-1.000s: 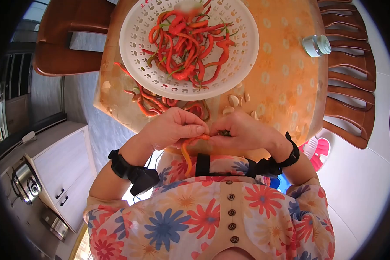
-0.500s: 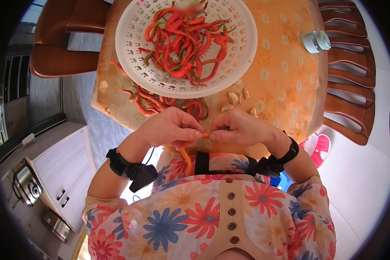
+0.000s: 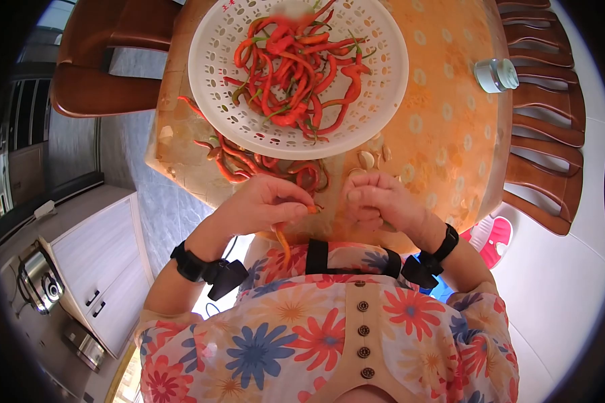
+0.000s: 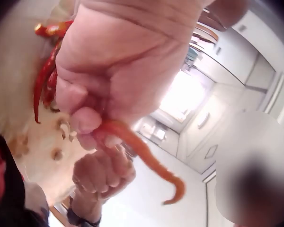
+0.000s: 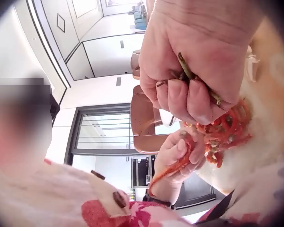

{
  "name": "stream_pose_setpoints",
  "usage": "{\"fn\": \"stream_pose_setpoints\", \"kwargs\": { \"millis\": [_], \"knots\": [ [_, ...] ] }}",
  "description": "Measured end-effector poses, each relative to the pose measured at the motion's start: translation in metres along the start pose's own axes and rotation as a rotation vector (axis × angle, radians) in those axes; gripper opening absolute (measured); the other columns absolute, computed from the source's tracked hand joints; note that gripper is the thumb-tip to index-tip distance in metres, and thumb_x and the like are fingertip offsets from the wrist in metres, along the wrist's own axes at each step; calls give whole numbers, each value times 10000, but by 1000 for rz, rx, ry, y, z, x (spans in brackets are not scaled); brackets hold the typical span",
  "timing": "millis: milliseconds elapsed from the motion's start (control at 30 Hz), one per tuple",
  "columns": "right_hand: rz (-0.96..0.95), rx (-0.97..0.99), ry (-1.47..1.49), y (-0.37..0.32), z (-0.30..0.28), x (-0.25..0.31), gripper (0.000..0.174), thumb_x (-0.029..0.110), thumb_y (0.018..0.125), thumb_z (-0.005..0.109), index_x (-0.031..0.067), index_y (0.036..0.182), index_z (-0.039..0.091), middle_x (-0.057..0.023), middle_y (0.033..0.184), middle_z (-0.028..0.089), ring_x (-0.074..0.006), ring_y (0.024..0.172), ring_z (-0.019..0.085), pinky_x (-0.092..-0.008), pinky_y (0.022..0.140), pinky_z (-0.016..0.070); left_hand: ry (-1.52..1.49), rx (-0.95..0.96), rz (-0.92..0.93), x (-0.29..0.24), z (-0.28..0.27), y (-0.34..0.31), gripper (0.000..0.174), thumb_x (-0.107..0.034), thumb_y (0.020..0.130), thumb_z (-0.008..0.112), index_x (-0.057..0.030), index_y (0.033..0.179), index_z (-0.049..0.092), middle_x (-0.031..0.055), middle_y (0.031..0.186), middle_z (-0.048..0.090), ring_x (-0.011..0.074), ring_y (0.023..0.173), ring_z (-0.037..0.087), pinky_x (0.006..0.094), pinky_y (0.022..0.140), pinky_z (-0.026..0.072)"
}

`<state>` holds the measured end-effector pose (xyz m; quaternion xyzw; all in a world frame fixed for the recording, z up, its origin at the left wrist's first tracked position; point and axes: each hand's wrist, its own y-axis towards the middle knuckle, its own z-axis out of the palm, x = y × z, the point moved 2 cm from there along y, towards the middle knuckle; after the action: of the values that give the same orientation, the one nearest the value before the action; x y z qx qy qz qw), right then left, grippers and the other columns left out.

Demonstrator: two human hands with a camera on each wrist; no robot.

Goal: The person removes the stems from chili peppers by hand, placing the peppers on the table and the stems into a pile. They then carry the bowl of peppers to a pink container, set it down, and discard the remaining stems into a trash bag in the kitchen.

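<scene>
The left hand (image 3: 265, 205) grips an orange-red chili pepper (image 3: 282, 245) near one end; its curved tail hangs below the fingers, and in the left wrist view the same pepper (image 4: 149, 158) sticks out past the fingertips. To its right and a little apart, the right hand (image 3: 386, 205) has curled fingers. In the right wrist view this hand (image 5: 194, 80) holds several green stems (image 5: 187, 68) in its palm. Beyond both hands a pile of red chilies (image 3: 238, 161) lies on the table (image 3: 444, 134), beside a white perforated basket (image 3: 376, 87) with more red chilies (image 3: 296, 74).
Garlic cloves (image 3: 366, 159) lie beyond the right hand. A lidded glass jar (image 3: 496, 75) stands near the table's right edge. Brown chairs (image 3: 104, 87) flank the table on both sides. A black strap device sits on each wrist.
The hands have moved apart: the right hand has let go of the pepper's end and drawn to the right with its fingers curled. The left hand still holds the pepper.
</scene>
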<state>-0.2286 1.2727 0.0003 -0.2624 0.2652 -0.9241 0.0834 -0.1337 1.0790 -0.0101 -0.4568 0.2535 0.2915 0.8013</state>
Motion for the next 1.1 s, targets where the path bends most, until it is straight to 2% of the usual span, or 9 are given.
{"fn": "stream_pose_setpoints", "kwargs": {
  "millis": [267, 333, 433, 567, 733, 800, 833, 900, 1100],
  "knots": [
    [-60, -208, 13, 24, 0, 10, 174, 217, 879, 541, 66, 796, 526, 68, 557, 326, -28, 453, 282, -185, 396, 223, 798, -471, 421, -2, 1, -5, 227, 4, 779, 564, -19, 1000, 606, 51, 894, 578, 101, 713, 546, 213, 584, 434],
    [-102, -207, 21, 28, -3, 16, 158, 204, 878, 543, 61, 810, 537, 70, 561, 329, -25, 456, 281, -184, 398, 225, 928, -624, 565, -2, 5, -5, 213, -25, 760, 558, -49, 966, 609, 105, 866, 560, 238, 743, 572, 282, 638, 470],
    [-190, -172, 42, 29, -5, 22, 136, 178, 877, 545, 52, 827, 554, 74, 567, 333, -20, 461, 279, -183, 401, 224, 936, -574, 564, -8, 3, -16, 216, 9, 777, 564, -45, 980, 614, 64, 875, 575, 130, 698, 550, 226, 577, 436],
    [-246, -230, -2, 26, -11, 31, 118, 156, 878, 541, 48, 834, 555, 75, 570, 335, -17, 463, 277, -181, 398, 219, 852, -566, 506, -53, -7, -39, 189, -32, 767, 574, -56, 951, 609, 87, 822, 571, 230, 693, 574, 283, 613, 456],
    [-281, -278, 23, 22, -26, 36, 125, 165, 876, 544, 49, 829, 544, 68, 568, 338, -20, 460, 285, -177, 394, 220, 1088, -836, 574, -104, -47, -25, 130, -73, 786, 558, -75, 898, 625, 79, 735, 565, 226, 671, 568, 299, 590, 445],
    [-287, -283, 6, 18, -26, 38, 126, 166, 876, 544, 50, 827, 540, 65, 567, 339, -20, 459, 288, -176, 392, 221, 1579, -942, 645, -113, -65, -10, 106, -110, 778, 553, -67, 824, 638, 75, 710, 578, 223, 714, 583, 311, 595, 441],
    [-264, -272, -16, 16, -24, 37, 118, 154, 883, 527, 40, 855, 539, 63, 566, 333, -21, 460, 285, -172, 391, 222, 1583, -938, 648, -116, -70, -2, 106, -110, 778, 553, -67, 824, 638, 75, 710, 578, 223, 714, 583, 311, 595, 441],
    [-246, -263, -33, 12, -22, 35, 115, 141, 891, 510, 30, 882, 539, 62, 565, 327, -22, 460, 281, -169, 389, 224, 1956, -867, 313, -117, -77, 18, 72, -143, 721, 597, -90, 726, 646, 64, 738, 602, 244, 704, 590, 356, 625, 426],
    [-203, -230, -77, 2, -21, 28, 90, 117, 865, 509, 36, 902, 528, 44, 546, 347, -37, 439, 316, -184, 380, 229, 2000, -803, 52, -115, -82, 56, 81, -162, 645, 623, -84, 654, 645, 91, 687, 615, 273, 745, 598, 382, 637, 431]
  ]
}}
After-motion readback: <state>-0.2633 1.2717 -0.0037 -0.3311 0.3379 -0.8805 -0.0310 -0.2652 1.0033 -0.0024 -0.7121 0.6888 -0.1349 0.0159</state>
